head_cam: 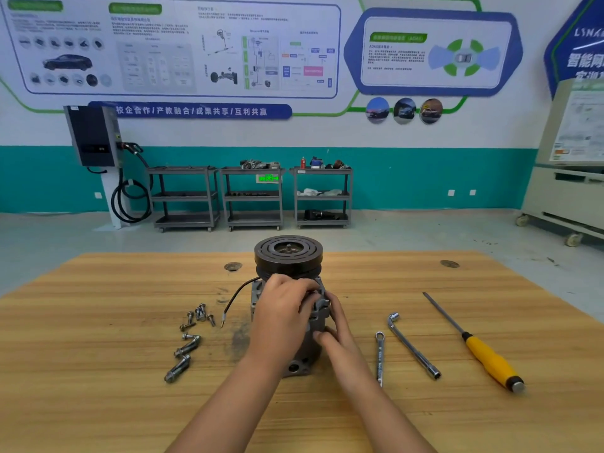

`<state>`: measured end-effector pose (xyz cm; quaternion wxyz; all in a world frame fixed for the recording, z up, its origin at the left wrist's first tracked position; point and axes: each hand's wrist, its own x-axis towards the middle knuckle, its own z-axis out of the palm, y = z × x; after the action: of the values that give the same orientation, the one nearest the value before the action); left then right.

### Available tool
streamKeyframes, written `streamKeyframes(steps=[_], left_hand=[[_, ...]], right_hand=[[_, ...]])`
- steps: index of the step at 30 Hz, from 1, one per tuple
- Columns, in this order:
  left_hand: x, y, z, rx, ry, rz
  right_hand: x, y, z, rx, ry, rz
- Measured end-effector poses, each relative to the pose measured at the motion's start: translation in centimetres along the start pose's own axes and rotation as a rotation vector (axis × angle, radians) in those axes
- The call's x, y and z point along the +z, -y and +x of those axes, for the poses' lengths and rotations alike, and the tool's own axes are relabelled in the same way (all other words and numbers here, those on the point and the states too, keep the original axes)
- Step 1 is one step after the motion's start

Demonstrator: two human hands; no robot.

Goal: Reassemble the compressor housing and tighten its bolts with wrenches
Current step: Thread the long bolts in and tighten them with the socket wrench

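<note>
A grey compressor (289, 256) lies on the wooden table (98, 403), its dark round pulley end pointing away from me. My left hand (281, 312) lies over the top of the housing with fingers curled round its upper bracket. My right hand (336, 331) grips the housing's right side, thumb pressed on the body. A black wire (235, 297) hangs off the compressor's left side. Several loose bolts (192, 335) lie to the left. A ring spanner (379, 358) and an L-shaped socket wrench (412, 346) lie to the right.
A yellow-handled screwdriver (480, 351) lies at the far right of the table. Beyond the table stand three grey trolley shelves (251, 197), a wall charger with a cable (94, 138) and a cabinet on wheels (568, 191).
</note>
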<state>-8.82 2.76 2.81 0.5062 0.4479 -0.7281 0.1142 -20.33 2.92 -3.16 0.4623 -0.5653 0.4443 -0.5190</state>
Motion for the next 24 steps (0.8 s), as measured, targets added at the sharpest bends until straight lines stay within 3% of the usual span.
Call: streamKeyframes(steps=[7,24], left_hand=[[0.56,0.63,-0.21,0.061,-0.052,0.025],[0.02,0.53,-0.26,0.123,0.046,0.04]], right_hand=[[-0.22,-0.14,0.14,0.013,-0.007,-0.015],[-0.2,-0.53,0.44,0.026,-0.008,-0.035]])
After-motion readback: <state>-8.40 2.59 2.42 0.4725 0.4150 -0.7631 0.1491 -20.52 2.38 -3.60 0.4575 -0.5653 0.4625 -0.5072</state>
